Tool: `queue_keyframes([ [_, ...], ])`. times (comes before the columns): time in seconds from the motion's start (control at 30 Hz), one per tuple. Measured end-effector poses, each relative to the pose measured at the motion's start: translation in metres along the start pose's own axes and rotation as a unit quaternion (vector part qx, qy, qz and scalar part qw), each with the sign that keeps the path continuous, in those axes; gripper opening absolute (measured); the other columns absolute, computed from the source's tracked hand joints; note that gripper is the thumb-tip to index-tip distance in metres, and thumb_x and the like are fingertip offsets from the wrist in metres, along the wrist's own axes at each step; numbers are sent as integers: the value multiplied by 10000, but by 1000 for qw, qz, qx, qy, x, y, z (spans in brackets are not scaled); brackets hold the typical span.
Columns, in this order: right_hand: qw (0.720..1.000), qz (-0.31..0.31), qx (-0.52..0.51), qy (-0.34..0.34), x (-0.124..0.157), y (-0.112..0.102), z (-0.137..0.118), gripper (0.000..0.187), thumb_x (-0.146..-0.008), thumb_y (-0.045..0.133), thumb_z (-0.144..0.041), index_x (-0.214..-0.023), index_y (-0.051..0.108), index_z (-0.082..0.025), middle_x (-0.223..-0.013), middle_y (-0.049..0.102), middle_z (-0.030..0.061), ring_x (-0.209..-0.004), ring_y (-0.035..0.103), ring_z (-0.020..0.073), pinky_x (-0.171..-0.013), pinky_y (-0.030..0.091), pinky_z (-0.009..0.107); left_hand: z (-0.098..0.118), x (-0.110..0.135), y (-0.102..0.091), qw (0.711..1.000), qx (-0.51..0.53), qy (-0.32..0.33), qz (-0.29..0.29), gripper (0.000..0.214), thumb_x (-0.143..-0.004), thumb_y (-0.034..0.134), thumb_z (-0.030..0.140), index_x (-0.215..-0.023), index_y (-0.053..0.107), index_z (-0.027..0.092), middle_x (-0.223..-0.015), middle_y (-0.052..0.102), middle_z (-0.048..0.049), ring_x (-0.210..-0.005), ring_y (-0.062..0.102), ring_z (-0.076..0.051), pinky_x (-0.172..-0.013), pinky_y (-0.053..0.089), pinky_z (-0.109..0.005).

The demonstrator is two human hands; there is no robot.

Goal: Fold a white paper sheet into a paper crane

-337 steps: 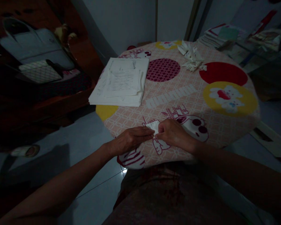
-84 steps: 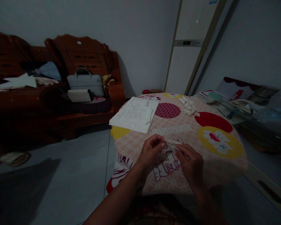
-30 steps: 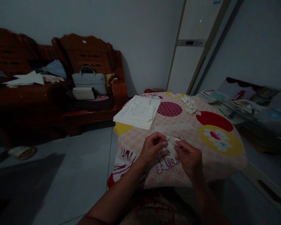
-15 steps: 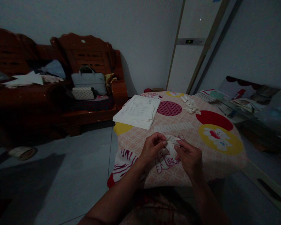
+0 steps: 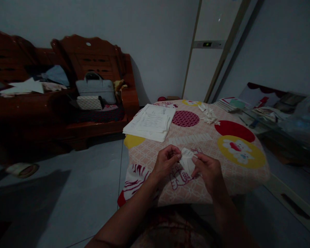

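Note:
Between my hands, just above the near part of the table, is a small piece of white paper [image 5: 188,160] with creases or folds in it. My left hand [image 5: 166,161] pinches its left edge between thumb and fingers. At the right edge, my right hand [image 5: 207,171] pinches it too, fingers curled. A strip of white paper [image 5: 189,139] lies flat just beyond. Farther back left sits a stack of white sheets [image 5: 151,122] with writing on top. A small heap of white folded or crumpled paper pieces [image 5: 208,114] lies toward the far right.
A patterned cloth [image 5: 167,198] covers the table. Papers [image 5: 228,104] and a glass-topped stand are on the right. A wooden bench [image 5: 93,51] holding a grey bag [image 5: 95,90] stands left. At the far left a person's slippered foot [image 5: 22,169] shows.
The paper between my hands now looks flatter and more spread, with more of its face showing. Both hands keep nearly the same place. The view has shifted slightly.

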State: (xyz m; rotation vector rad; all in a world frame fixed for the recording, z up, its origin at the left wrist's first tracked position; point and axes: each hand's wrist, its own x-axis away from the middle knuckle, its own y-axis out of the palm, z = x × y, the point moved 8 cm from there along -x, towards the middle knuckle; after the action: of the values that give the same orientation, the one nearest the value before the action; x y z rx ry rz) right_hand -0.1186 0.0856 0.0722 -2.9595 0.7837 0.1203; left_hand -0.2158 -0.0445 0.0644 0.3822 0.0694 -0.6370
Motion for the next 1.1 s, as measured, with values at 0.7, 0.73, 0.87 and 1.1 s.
queue_keyframes([
  [0.7, 991, 51, 46, -113, 10, 1, -29, 166, -802, 661, -330, -761, 696, -173, -673, 656, 10, -599, 635, 166, -560, 503, 262, 9, 8, 5, 998, 10, 13, 58, 213, -672, 769, 235, -752, 586, 161, -695, 544, 31, -620, 494, -89, -588, 384, -195],
  [0.73, 991, 50, 43, -113, 9, 1, -28, 157, -804, 660, -323, -767, 697, -174, -692, 661, 12, -611, 640, 167, -568, 506, 264, 9, 8, 5, 998, 7, 13, 58, 209, -669, 767, 229, -754, 589, 162, -694, 541, 31, -620, 490, -90, -588, 380, -196],
  [0.87, 993, 48, 20, -110, 8, 0, -28, 126, -801, 661, -294, -771, 699, -177, -726, 660, 8, -630, 641, 159, -584, 509, 258, 9, 8, 7, 999, 5, 8, 52, 187, -659, 744, 196, -771, 598, 166, -673, 526, 36, -601, 466, -90, -567, 359, -197],
  [1.1, 993, 53, 13, -102, 8, 0, -34, 125, -785, 655, -288, -747, 694, -175, -666, 653, 0, -599, 634, 157, -570, 505, 257, 12, 8, 7, 999, -4, 13, 43, 180, -637, 702, 136, -777, 593, 167, -680, 533, 32, -602, 470, -96, -559, 358, -198],
])
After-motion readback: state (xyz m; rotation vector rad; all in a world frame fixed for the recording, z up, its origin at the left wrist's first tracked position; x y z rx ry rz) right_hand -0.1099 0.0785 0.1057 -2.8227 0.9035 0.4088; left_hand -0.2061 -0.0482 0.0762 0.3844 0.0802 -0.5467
